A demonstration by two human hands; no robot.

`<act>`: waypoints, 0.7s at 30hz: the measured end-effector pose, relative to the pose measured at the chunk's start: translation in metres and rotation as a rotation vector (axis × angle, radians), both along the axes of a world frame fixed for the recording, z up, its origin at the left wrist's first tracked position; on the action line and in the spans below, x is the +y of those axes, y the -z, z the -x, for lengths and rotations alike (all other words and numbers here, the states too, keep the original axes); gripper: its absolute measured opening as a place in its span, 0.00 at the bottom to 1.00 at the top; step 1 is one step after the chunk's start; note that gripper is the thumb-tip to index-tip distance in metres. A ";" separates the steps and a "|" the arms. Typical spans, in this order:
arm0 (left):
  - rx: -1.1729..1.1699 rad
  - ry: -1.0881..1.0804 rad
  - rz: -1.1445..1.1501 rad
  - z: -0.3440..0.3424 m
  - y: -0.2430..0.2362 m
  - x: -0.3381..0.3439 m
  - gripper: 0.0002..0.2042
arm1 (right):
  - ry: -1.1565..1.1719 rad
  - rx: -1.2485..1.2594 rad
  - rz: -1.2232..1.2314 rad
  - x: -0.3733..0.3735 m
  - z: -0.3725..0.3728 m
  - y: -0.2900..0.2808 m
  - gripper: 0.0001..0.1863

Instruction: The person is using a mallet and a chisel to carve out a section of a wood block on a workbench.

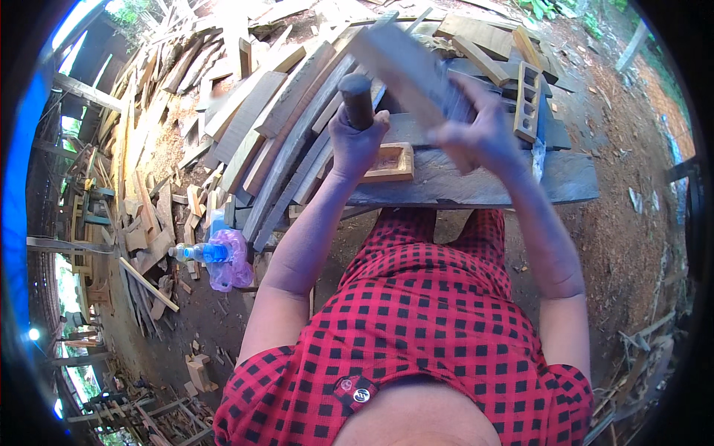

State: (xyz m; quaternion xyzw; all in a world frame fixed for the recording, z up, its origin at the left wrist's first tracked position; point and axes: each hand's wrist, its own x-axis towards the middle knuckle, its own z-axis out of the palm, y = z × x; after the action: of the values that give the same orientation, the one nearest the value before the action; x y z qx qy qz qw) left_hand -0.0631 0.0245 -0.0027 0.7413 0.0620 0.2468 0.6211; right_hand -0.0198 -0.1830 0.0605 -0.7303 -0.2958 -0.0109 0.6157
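Note:
My left hand [355, 145] is closed round a dark, round-topped tool handle [357, 97] that stands upright above the bench; its lower end is hidden by my fist. My right hand [487, 134] grips a long wooden block [409, 78], smeared by motion and raised at a slant beyond the handle. Just right of my left wrist, a small hollowed wooden piece [398, 175] with a recess in its top lies on the thick plank bench [483, 186]. Part of that piece is behind my left forearm.
A wooden bar with several square holes [527, 100] rests at the bench's right. Long boards [279, 163] are stacked to the left and beyond. Left of them sits a clear bottle with blue [201, 253] by a pink plastic bag [232, 264]. Wood scraps [152, 238] litter the ground.

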 end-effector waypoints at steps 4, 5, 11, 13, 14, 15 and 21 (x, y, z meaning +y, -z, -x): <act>-0.086 0.042 -0.038 -0.002 0.001 -0.007 0.08 | -0.042 -0.078 -0.152 -0.009 0.007 -0.069 0.43; -0.091 0.051 -0.032 -0.003 0.000 -0.007 0.08 | -0.079 -0.105 -0.145 -0.010 0.009 -0.071 0.48; -0.125 0.105 0.028 -0.003 -0.003 -0.012 0.07 | -0.022 -0.025 0.430 -0.009 0.010 -0.078 0.46; -0.061 0.092 -0.005 -0.001 -0.002 -0.011 0.07 | -0.088 -0.075 0.317 -0.012 0.017 -0.103 0.45; -0.035 0.099 -0.002 -0.001 -0.001 -0.010 0.08 | -0.068 -0.059 0.318 -0.014 0.025 -0.123 0.44; 0.005 0.102 -0.001 0.000 0.000 -0.008 0.08 | -0.110 -0.061 0.113 -0.013 0.031 -0.129 0.42; -0.090 0.148 0.005 -0.004 0.004 -0.004 0.08 | -0.078 0.004 0.267 -0.001 0.041 -0.126 0.38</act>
State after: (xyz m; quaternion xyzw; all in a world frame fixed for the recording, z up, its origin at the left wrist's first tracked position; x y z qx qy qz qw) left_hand -0.0590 0.0210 -0.0069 0.7304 -0.0201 0.2331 0.6417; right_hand -0.0610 -0.1839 0.1870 -0.7938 -0.3213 0.0541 0.5135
